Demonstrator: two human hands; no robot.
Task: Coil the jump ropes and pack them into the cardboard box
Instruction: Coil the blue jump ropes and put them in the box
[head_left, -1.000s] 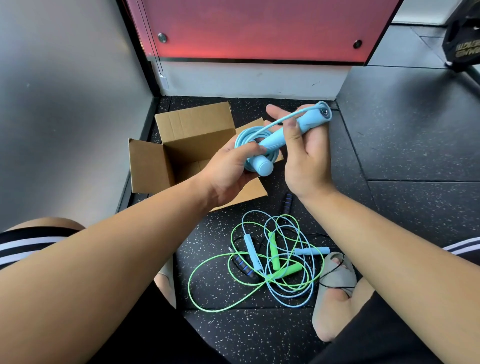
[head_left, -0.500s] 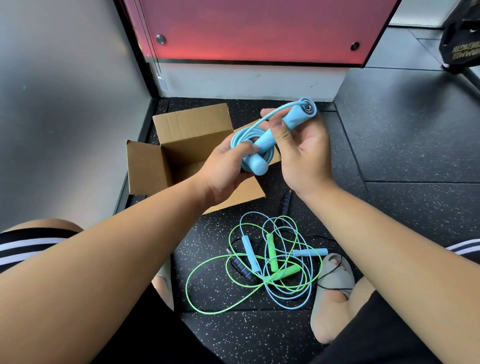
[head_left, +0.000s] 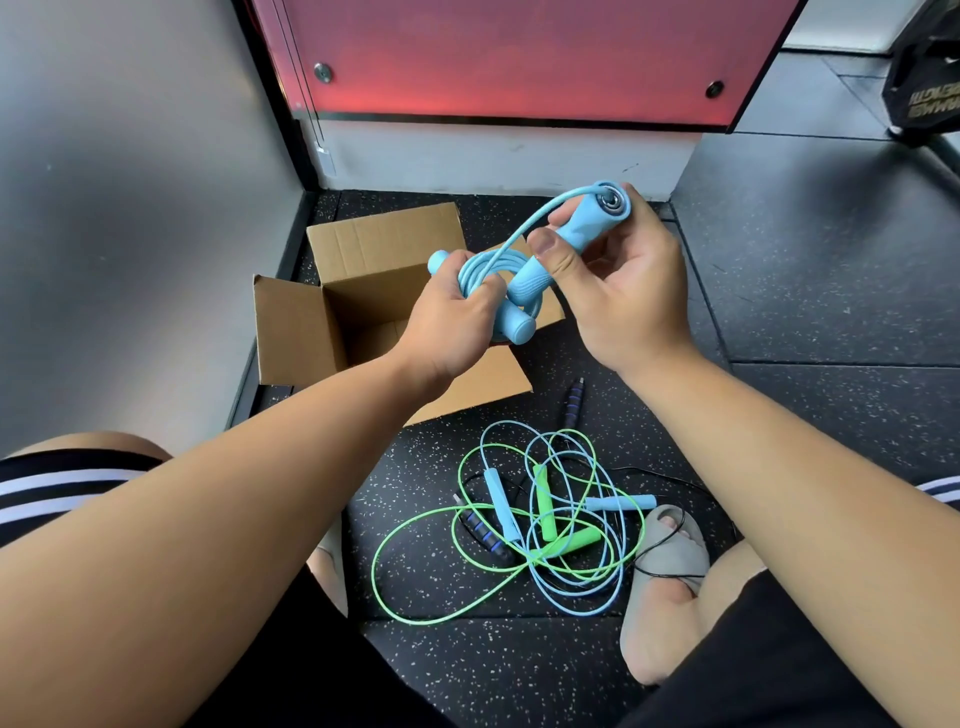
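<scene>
Blue coiled jump rope (head_left: 488, 270) is gripped by the left hand (head_left: 452, 317) above the open cardboard box (head_left: 332, 312); the right hand (head_left: 618, 291) pinches its handle (head_left: 566, 244).

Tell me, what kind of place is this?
Probably a gym: speckled black rubber floor tiles, a tangle of jump ropes lying on them, and black equipment with lettering in the far right corner.

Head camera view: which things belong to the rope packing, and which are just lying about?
Job: blue jump rope, gripped by left hand and right hand; cardboard box; tangled ropes.
Lying about: grey slipper, worn on a foot; black equipment.
</scene>
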